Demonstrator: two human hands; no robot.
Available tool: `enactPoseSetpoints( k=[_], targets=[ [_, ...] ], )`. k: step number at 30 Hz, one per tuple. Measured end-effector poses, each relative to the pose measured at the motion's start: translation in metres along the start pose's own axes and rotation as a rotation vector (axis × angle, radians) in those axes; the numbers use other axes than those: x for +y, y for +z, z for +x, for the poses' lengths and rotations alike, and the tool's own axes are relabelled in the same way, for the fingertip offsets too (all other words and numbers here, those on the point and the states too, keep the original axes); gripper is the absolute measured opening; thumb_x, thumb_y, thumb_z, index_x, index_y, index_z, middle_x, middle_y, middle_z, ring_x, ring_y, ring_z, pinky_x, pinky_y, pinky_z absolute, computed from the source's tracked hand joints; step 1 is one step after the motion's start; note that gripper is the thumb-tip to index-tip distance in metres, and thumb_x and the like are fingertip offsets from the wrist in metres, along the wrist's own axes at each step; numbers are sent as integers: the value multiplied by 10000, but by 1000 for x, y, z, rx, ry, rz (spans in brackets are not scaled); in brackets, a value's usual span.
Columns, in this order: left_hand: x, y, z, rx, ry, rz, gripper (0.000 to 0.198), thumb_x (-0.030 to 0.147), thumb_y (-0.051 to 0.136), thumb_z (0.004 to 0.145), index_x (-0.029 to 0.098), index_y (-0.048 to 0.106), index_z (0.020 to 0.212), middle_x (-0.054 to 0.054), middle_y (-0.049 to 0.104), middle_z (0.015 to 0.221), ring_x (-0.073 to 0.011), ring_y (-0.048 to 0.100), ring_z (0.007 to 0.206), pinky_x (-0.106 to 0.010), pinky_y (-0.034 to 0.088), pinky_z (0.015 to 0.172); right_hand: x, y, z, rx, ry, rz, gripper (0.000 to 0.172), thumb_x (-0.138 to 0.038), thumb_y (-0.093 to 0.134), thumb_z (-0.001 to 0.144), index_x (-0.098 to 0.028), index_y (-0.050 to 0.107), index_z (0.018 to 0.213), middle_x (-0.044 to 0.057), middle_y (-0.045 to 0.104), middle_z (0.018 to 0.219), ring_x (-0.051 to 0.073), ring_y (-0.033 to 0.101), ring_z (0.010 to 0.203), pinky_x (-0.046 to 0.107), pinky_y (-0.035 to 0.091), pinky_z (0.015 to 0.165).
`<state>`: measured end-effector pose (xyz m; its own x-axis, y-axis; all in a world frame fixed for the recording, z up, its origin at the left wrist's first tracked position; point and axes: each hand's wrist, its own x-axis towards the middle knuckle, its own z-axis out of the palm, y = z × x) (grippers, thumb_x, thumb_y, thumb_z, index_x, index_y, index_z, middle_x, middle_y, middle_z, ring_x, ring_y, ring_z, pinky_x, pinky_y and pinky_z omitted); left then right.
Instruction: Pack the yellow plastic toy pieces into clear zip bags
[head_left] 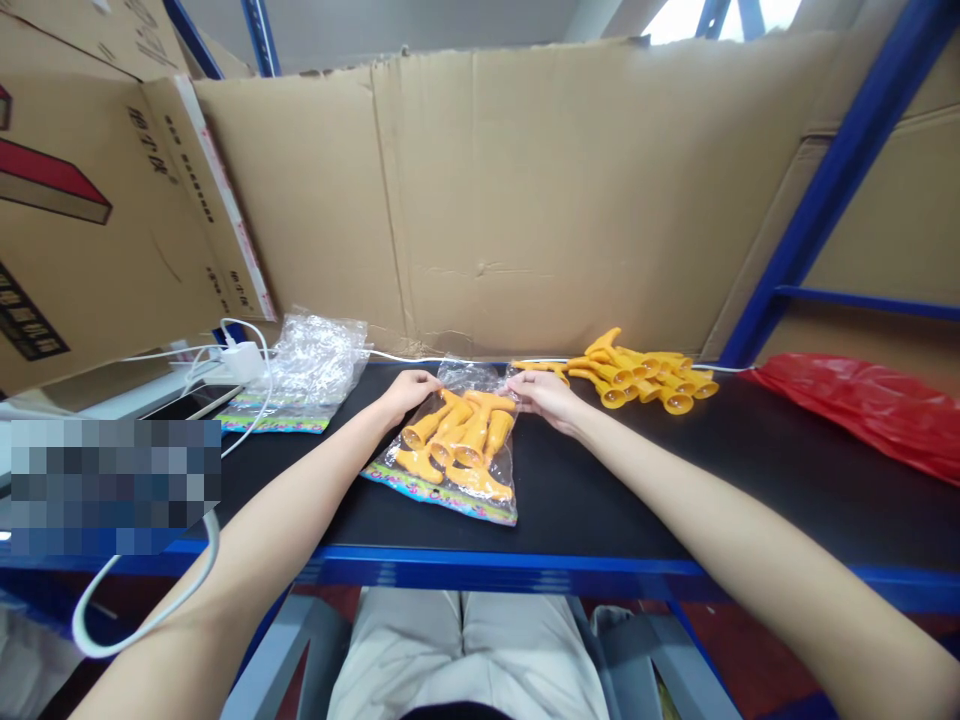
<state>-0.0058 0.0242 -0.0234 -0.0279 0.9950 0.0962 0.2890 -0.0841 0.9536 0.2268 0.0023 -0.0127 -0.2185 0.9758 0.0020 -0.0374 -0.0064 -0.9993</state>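
A clear plastic bag point(456, 450) with a colourful printed strip along its bottom lies on the black shelf top point(615, 490). Several orange plastic pieces fill it. My left hand point(409, 390) grips the bag's open top at its left corner, fingers closed. My right hand point(544, 397) pinches the top at its right corner. A loose pile of the same orange pieces point(645, 372) lies just beyond my right hand.
A stack of unfilled clear bags point(309, 368) lies at the left, next to a white charger point(240, 360) with cables and a phone point(191, 402). A red plastic bag point(870, 405) sits at the right. Cardboard sheets wall the back; blue rack posts stand at the right.
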Motion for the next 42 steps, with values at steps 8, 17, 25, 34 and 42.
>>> enactPoseSetpoints(
  k=[8, 17, 25, 34, 42],
  targets=[
    [3, -8, 4, -86, -129, -361, 124, 165, 561, 703, 144, 517, 588, 41, 440, 446, -101, 548, 490, -212, 402, 505, -8, -3, -2, 86, 68, -20, 174, -129, 455, 861, -131, 508, 696, 31, 617, 673, 89, 583, 565, 253, 522, 582],
    [-3, -22, 9, -286, -139, -155, 237, 247, 763, 608, 93, 622, 718, -44, 651, 652, -135, 617, 604, -268, 468, 643, -3, -7, 3, -7, 130, 17, 175, -95, 544, 821, -131, 523, 651, 17, 584, 569, 74, 557, 529, 200, 498, 569],
    [-11, -26, 12, -328, -72, -234, 279, 233, 769, 630, 112, 652, 852, -44, 685, 725, -122, 636, 615, -259, 483, 667, 6, -17, 12, 22, 8, -36, 116, -88, 612, 764, -134, 563, 670, 13, 593, 598, 79, 572, 562, 215, 521, 591],
    [-13, -35, 15, -397, -46, -204, 251, 156, 683, 713, 146, 680, 963, -70, 713, 879, -139, 665, 759, -285, 493, 786, 15, -27, 28, 114, -253, -289, 60, -109, 601, 669, -144, 649, 673, 1, 604, 599, 70, 506, 510, 220, 467, 552],
    [-8, -25, 12, -235, 90, 3, 191, 37, 558, 699, 142, 707, 757, -51, 717, 794, -130, 648, 730, -283, 502, 748, 25, -33, 41, 125, -474, -667, 204, -99, 449, 671, -160, 643, 648, -8, 588, 583, 106, 507, 545, 240, 415, 585]
  ],
)
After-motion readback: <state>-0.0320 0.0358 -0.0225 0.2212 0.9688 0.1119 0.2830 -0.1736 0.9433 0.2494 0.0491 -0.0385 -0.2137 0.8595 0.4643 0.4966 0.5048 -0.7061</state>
